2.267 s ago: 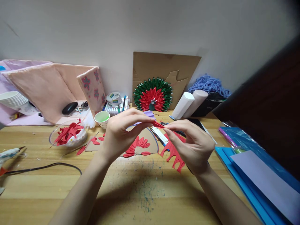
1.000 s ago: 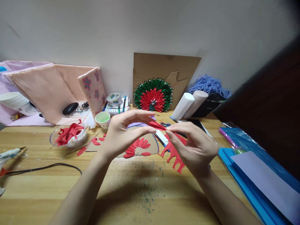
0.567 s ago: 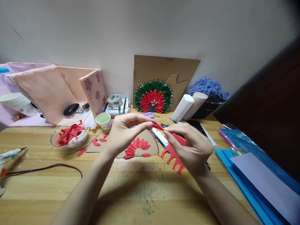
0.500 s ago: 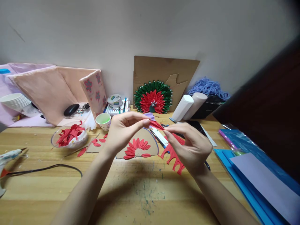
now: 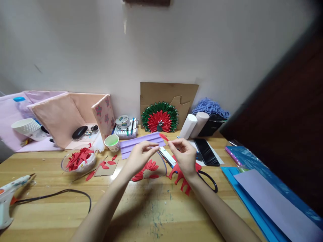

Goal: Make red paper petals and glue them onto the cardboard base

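Note:
My right hand (image 5: 185, 158) pinches a small red paper petal (image 5: 164, 136) that sticks up and to the left from its fingertips. My left hand (image 5: 140, 157) is just left of it, thumb and fingers drawn together, with nothing visible in them. Both hands hover over a cardboard half-disc (image 5: 161, 162) bearing a fan of glued red petals (image 5: 146, 169). A red paper strip cut into tabs (image 5: 182, 179) lies under my right wrist. Black-handled scissors (image 5: 209, 178) rest to its right.
A clear bowl of red scraps (image 5: 79, 159), loose petals (image 5: 108, 163) and a green-lined cup (image 5: 112, 142) are at the left. A glue gun (image 5: 8, 198) with its cord lies at the front left. Purple folded paper (image 5: 140, 144), a finished peacock craft (image 5: 159, 117), a phone (image 5: 207, 152) and blue sheets (image 5: 262, 205) surround the hands.
The view has risen and pulled back. My left hand has let go of the petal and slipped slightly down-left; the right hand alone holds it now.

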{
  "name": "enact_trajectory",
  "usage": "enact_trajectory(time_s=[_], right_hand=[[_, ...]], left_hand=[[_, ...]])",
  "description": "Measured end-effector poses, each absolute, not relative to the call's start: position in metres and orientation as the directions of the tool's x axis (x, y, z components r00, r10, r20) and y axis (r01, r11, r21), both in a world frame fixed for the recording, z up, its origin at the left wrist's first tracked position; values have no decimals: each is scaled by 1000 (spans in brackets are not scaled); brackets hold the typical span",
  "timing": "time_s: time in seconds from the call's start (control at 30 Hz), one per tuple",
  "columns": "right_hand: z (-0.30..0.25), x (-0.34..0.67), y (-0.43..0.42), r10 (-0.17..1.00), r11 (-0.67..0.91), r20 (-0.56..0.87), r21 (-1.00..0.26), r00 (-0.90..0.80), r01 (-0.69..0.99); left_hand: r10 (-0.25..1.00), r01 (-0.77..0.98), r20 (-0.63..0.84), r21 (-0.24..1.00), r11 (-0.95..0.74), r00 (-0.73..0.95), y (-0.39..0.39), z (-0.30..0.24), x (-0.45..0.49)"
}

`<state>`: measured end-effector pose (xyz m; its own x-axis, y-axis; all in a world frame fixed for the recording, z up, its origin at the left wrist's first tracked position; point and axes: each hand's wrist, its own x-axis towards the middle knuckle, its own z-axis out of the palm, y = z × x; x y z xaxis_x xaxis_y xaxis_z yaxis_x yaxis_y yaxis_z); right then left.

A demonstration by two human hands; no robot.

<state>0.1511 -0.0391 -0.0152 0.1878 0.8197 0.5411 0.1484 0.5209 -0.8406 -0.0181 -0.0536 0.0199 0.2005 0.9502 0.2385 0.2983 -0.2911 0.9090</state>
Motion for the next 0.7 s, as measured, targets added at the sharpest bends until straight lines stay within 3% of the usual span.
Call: enact_trajectory(time_s=[0.13,0.23,0.37,0.7], right_hand=[[-20,149,-42,801,560,586,-805,122,194],[-19,148,-45,702,636,703,-691,115,343],[-15,146,-48,571,705,817,-538,78,462],[-9,145,-54,602,712,798,-518,-34,474]], left_hand=[[968,27,91,995,-100,235,-58,11,9],[976,-111,41,994,-18,216,-60,6,16],[988,-164,25,986,0,154,-61,3,15],[993,-206,61,978,-39,102,-55,1,7]])
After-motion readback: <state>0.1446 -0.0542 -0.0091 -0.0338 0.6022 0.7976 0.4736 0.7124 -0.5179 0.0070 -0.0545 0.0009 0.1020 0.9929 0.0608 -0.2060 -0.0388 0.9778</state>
